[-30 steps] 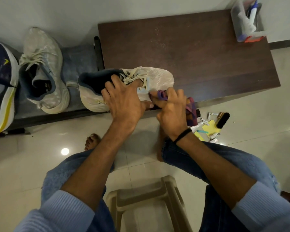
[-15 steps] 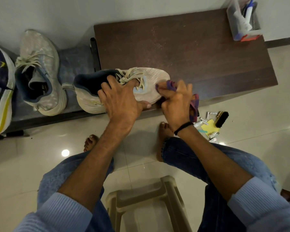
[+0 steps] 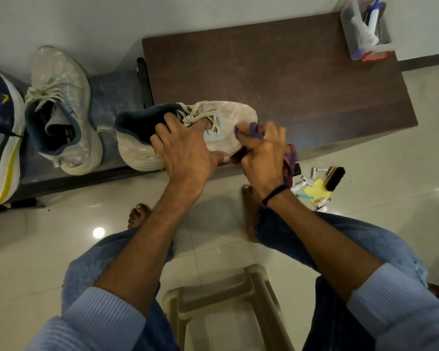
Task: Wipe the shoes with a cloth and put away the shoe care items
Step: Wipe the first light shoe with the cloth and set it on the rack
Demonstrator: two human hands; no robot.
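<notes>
A pale grey sneaker (image 3: 235,117) with a dark collar lies on the front edge of the brown table (image 3: 289,79), toe pointing right. My left hand (image 3: 185,150) grips it over the laces and side. My right hand (image 3: 262,158) holds a purple cloth (image 3: 255,129) against the toe of that sneaker; the cloth's loose end hangs below my palm. The matching grey sneaker (image 3: 61,110) stands on the low grey rack at the left. A dark brush (image 3: 335,178) and several small tubes (image 3: 302,184) lie on the floor at the right.
A navy and yellow shoe (image 3: 0,138) sits at the far left of the rack. A clear container (image 3: 365,29) with bottles stands on the table's far right corner. A beige plastic stool (image 3: 226,310) is between my knees. My bare feet rest on the tiled floor.
My right hand has slid the cloth rightward along the sneaker, from beside the laces to the toe. My left hand keeps its grip on the shoe.
</notes>
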